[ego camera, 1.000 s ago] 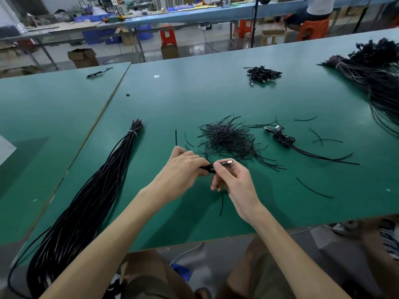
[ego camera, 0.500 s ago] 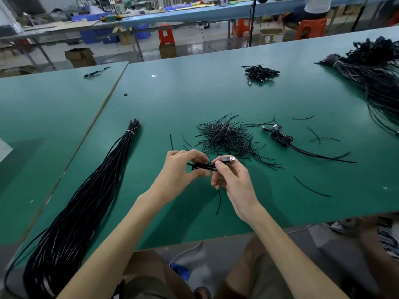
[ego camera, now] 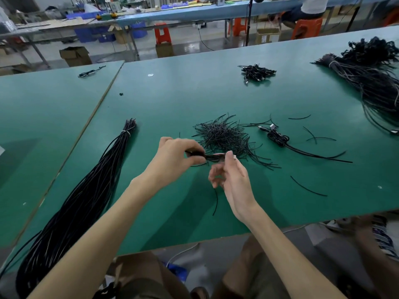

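Note:
My left hand point(ego camera: 176, 157) pinches a small coiled black cable point(ego camera: 210, 157) between thumb and fingers, just above the green table point(ego camera: 172, 100). My right hand point(ego camera: 232, 175) holds the coil's other end with thumb and forefinger, its other fingers loosely curled below. A metal plug tip shows by my right thumb. A short black tie point(ego camera: 216, 201) lies on the table under my right hand. A heap of thin black ties point(ego camera: 222, 134) lies just beyond both hands.
A long tied bundle of black cables point(ego camera: 86, 195) runs down the left, over the front edge. A coiled finished cable point(ego camera: 278, 138) lies right of the heap, among loose ties. Another coil pile point(ego camera: 257, 72) sits far back; a large cable mass point(ego camera: 377, 78) fills the right.
My left hand has drawn slightly left and up along the coil. My right hand has turned, its lower fingers spreading away from the cable.

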A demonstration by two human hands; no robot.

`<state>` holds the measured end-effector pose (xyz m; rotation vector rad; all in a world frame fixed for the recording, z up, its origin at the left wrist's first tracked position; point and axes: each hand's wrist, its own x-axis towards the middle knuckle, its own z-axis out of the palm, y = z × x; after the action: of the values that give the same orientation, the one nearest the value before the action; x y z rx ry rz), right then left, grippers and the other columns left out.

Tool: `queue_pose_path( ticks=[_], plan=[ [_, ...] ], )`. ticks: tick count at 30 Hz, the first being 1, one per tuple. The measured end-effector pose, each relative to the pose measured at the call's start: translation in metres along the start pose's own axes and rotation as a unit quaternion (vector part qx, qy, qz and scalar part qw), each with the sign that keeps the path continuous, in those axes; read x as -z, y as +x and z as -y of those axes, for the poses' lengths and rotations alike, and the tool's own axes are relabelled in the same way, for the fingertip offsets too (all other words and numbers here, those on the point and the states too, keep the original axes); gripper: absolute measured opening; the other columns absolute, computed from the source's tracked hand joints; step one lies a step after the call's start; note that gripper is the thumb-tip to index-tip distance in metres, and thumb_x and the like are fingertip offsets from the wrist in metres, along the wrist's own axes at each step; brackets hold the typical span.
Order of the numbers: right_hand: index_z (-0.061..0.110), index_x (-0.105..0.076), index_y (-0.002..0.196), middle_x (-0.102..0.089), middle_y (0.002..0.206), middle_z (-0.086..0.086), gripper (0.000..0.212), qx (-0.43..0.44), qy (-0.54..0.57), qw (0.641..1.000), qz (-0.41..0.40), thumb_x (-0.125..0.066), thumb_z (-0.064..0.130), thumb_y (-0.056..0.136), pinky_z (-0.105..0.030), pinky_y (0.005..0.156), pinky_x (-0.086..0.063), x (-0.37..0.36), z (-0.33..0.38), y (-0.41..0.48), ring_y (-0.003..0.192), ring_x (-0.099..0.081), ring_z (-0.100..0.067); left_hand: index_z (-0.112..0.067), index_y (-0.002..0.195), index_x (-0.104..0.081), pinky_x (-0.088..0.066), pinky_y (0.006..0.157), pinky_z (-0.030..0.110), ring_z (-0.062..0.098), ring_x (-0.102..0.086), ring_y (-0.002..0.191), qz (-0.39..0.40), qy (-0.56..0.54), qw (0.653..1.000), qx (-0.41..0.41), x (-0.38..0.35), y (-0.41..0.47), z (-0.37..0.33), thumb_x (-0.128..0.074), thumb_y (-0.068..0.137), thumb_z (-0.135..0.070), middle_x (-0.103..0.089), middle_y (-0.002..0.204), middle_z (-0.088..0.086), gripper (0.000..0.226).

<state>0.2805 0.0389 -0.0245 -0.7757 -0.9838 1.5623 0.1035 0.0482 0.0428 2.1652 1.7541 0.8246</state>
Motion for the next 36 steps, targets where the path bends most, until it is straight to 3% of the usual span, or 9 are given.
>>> queue_pose_path(
  ticks=[6,12,18,21,23,25,28,31,36],
  plan=[
    [0.002,-0.06,0.119,-0.065,0.078,-0.006,0.053,-0.014,-0.013,1.0,0.001,-0.051,0.05,0.098,-0.029,0.06,-0.049,0.001,0.0,0.001,0.071,-0.061,-0.02,-0.017,0.09,-0.076,-0.05,0.059,0.015,0.006,-0.067,0.06,0.006,-0.241,0.961,0.134,0.015,0.054,-0.052,-0.077,0.092,-0.031,-0.077,0.078,-0.007,0.015],
    [0.001,-0.06,0.114,-0.064,0.074,-0.006,0.03,-0.01,-0.032,0.999,0.008,-0.052,0.03,0.107,-0.027,0.059,-0.047,0.0,-0.001,0.001,0.065,-0.059,-0.018,0.004,0.104,-0.055,-0.059,0.05,0.03,0.024,-0.072,0.056,0.119,-0.527,0.781,0.313,-0.013,0.107,-0.106,-0.062,0.102,-0.013,-0.064,0.087,0.018,0.018],
    [0.006,-0.064,0.105,-0.064,0.075,-0.005,0.012,-0.02,-0.14,0.988,0.057,-0.053,0.003,0.102,-0.028,0.063,-0.049,0.001,0.001,0.0,0.066,-0.058,-0.013,0.0,0.099,-0.054,-0.062,0.051,0.038,0.029,-0.067,0.06,0.089,-0.588,0.711,0.374,-0.062,0.136,-0.123,-0.054,0.105,-0.006,-0.054,0.097,0.021,0.009],
    [-0.002,-0.055,0.078,-0.053,0.069,-0.02,0.015,-0.016,-0.187,0.981,0.056,-0.048,-0.008,0.089,-0.044,0.06,-0.043,0.0,0.002,-0.002,0.063,-0.048,-0.029,-0.003,0.101,-0.055,-0.064,0.056,0.038,0.027,-0.066,0.062,0.091,-0.561,0.726,0.388,-0.093,0.139,-0.126,-0.054,0.106,-0.014,-0.058,0.09,0.018,0.012],
    [-0.009,-0.055,0.091,-0.057,0.084,-0.027,0.012,-0.004,-0.174,0.984,0.047,-0.052,0.002,0.094,-0.05,0.067,-0.045,0.002,0.002,-0.004,0.076,-0.053,-0.031,-0.004,0.099,-0.054,-0.063,0.052,0.036,0.027,-0.065,0.065,0.106,-0.513,0.758,0.389,-0.112,0.139,-0.127,-0.054,0.106,-0.02,-0.058,0.089,0.016,0.017],
    [0.004,-0.063,0.113,-0.066,0.104,-0.011,0.015,-0.014,-0.146,0.988,0.038,-0.055,0.008,0.101,-0.038,0.081,-0.053,0.004,0.003,-0.006,0.097,-0.062,-0.02,-0.003,0.102,-0.051,-0.061,0.049,0.034,0.028,-0.065,0.068,0.125,-0.462,0.794,0.376,-0.128,0.138,-0.126,-0.053,0.107,-0.025,-0.058,0.096,0.016,0.023],
    [0.002,-0.059,0.125,-0.065,0.107,-0.004,0.037,-0.024,-0.11,0.992,0.047,-0.055,0.02,0.093,-0.022,0.077,-0.049,0.004,0.006,-0.009,0.095,-0.062,-0.011,-0.006,0.123,-0.047,-0.063,0.058,0.038,0.032,-0.071,0.069,0.133,-0.385,0.851,0.332,-0.139,0.139,-0.125,-0.047,0.109,-0.028,-0.058,0.117,0.02,0.026],
    [-0.009,-0.056,0.122,-0.064,0.104,-0.022,0.045,0.015,-0.103,0.993,0.054,-0.055,0.023,0.09,-0.023,0.073,-0.048,0.004,0.009,-0.008,0.091,-0.06,-0.017,0.001,0.089,-0.051,-0.064,0.073,0.044,0.036,-0.076,0.074,0.132,-0.255,0.919,0.269,-0.14,0.143,-0.118,-0.045,0.109,-0.022,-0.06,0.097,0.012,0.03],
    [-0.012,-0.055,0.118,-0.065,0.096,-0.014,0.038,0.013,-0.065,0.996,0.064,-0.058,0.015,0.093,-0.025,0.07,-0.051,0.003,0.01,-0.004,0.086,-0.061,-0.018,0.001,0.09,-0.055,-0.064,0.078,0.043,0.031,-0.075,0.068,0.095,-0.284,0.911,0.283,-0.141,0.145,-0.107,-0.043,0.102,0.003,-0.07,0.101,0.024,0.017]
  ],
)
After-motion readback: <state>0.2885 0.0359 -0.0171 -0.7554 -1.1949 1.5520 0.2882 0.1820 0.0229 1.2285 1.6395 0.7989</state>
